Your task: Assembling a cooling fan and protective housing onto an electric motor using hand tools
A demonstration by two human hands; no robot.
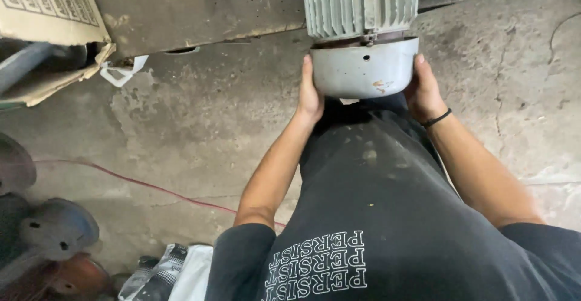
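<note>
Partly cropped motor [361,4]; palms hidden behind end cover [363,68].

I am standing on a rough concrete floor [200,125], grey, stained and pitted. Cracks are running across it at the right [502,95]. A raised concrete ledge [200,10] is crossing the top. A thin red wire [139,183] is trailing over the floor at my left. A worn cardboard box [48,10] is sitting at the upper left. Round metal discs [57,228] are lying at the lower left. Light is falling evenly, rather dim.
</note>
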